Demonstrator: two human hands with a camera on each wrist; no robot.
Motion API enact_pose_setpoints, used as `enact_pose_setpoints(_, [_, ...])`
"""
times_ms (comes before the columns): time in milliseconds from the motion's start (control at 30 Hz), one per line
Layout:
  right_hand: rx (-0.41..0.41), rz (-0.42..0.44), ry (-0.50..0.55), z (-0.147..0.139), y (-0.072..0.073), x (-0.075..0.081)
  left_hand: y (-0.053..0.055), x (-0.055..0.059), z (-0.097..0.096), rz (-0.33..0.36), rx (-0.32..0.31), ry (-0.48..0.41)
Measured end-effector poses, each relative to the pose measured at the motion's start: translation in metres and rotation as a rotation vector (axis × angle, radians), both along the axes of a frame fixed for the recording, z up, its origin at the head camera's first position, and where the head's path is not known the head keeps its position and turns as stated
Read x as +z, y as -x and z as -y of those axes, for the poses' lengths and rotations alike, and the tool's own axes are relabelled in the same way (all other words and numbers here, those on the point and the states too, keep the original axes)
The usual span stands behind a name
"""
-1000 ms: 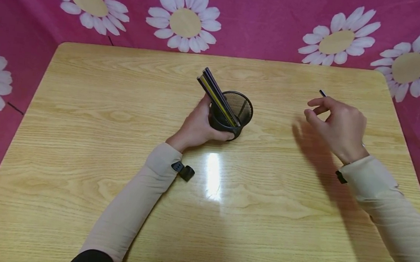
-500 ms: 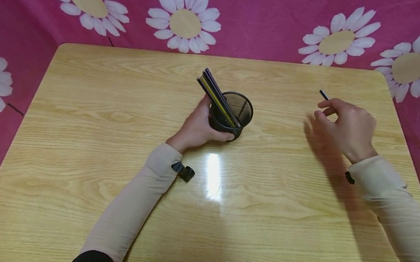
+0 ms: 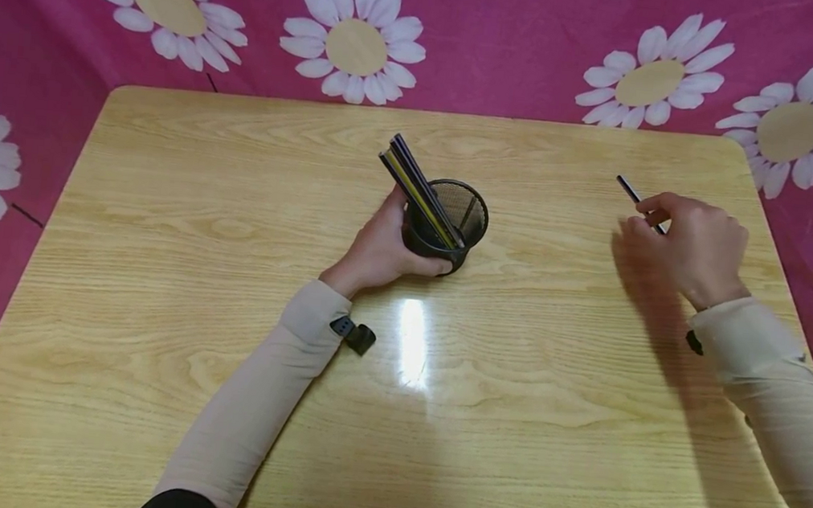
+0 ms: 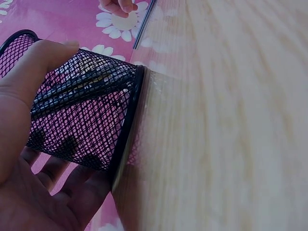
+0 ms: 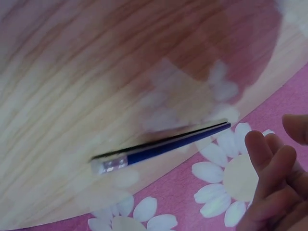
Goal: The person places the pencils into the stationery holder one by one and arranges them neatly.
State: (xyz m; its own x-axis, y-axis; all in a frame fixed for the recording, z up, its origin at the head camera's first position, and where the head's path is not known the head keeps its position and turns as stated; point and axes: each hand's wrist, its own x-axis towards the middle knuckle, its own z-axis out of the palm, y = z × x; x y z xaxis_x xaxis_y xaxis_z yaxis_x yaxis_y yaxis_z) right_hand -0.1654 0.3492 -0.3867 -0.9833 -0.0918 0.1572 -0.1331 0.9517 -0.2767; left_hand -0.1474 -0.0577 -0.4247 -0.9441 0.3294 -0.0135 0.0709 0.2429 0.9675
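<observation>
My left hand (image 3: 377,245) grips a black wire-mesh pencil cup (image 3: 476,216) near the middle of the table. In the left wrist view the thumb lies over the mesh cup (image 4: 91,108) and the fingers curl underneath. Several dark pencils (image 3: 421,193), one with a yellow side, lean left inside it. To the right, a single pencil (image 3: 630,190) lies on the table, its far end showing past my right hand (image 3: 705,246). The right wrist view shows this pencil (image 5: 178,143) as blue with a white eraser end. Those fingers (image 5: 276,166) are loosely bent, apart from it.
The wood-grain table (image 3: 508,424) has rounded far corners. Behind and beside it hangs a pink cloth (image 3: 497,44) with large white daisies. A black strap device (image 3: 354,334) sits at my left wrist.
My right hand has moved to the right and slightly down over the table, uncovering more of the lying pencil. The left hand and the cup have stayed in place.
</observation>
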Motion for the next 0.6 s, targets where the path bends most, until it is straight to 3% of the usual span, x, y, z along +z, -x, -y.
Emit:
enact_pose_setpoints(300, [-0.034, 0.120, -0.058, -0.013, 0.008, 0.005, 0.006, -0.009, 0.002, -0.011, -0.002, 0.007])
enact_pose_setpoints(533, [-0.021, 0.156, -0.125, -0.020, 0.014, 0.003, 0.001, -0.002, 0.001, -0.019, -0.013, -0.023])
enact_pose_setpoints(600, [-0.020, 0.168, -0.143, -0.021, 0.016, 0.003, 0.005, -0.009, 0.001, -0.021, -0.012, -0.028])
